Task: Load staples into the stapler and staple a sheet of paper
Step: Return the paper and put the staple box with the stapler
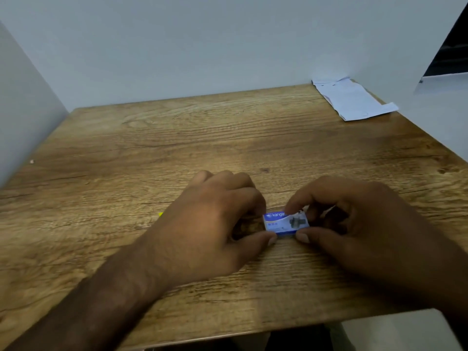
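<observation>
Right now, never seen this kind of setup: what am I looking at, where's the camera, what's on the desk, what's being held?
There is no machine here: a person works with two bare hands. The single picture comes from a wide-angle camera worn on the person's head, looking forward and down, so the forearms enter from the bottom edge.

The surface is a wood-grain table boxed in by pale walls. At its far right corner lies a folded sheet of paper.

Both hands meet over a small blue staple box near the table's front. The left hand and the right hand each pinch one end of it, thumb in front, fingers behind. A speck of yellow shows beside the left hand; I cannot tell what it is. No stapler is clearly visible.
</observation>
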Action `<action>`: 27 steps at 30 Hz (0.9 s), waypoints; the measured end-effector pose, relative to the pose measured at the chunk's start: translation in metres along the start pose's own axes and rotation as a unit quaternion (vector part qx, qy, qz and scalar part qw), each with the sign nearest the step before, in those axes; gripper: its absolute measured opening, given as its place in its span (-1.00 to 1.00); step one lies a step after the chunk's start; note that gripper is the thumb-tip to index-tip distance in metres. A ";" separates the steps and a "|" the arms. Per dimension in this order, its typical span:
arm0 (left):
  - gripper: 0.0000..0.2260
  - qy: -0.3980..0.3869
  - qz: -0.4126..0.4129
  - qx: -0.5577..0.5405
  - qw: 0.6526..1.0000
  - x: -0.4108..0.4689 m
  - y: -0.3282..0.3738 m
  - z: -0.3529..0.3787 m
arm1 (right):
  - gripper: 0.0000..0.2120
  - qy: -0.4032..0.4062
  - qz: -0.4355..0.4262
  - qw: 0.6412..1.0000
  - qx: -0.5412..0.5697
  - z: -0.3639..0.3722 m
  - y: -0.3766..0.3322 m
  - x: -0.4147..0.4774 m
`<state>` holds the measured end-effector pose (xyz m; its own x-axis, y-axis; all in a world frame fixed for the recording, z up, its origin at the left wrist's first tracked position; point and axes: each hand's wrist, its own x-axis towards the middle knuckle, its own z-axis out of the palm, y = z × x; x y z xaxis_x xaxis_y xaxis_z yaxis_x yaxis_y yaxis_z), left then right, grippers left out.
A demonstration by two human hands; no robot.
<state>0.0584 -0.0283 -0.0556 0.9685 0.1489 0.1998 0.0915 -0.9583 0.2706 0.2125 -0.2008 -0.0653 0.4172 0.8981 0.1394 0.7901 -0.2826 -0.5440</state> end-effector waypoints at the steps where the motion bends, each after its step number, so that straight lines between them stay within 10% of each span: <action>1: -0.71 0.005 0.000 0.001 1.000 0.000 0.000 0.001 | -0.69 0.004 0.003 1.000 0.003 0.000 -0.001 0.000; 27: -0.71 0.035 -0.017 -0.038 0.999 -0.002 -0.007 0.008 | -0.61 0.040 0.078 0.995 -0.042 -0.067 0.033 -0.036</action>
<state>0.0575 -0.0244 -0.0656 0.9465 0.2000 0.2532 0.1036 -0.9316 0.3485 0.2543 -0.2648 -0.0327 0.5701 0.8120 0.1254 0.7459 -0.4475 -0.4933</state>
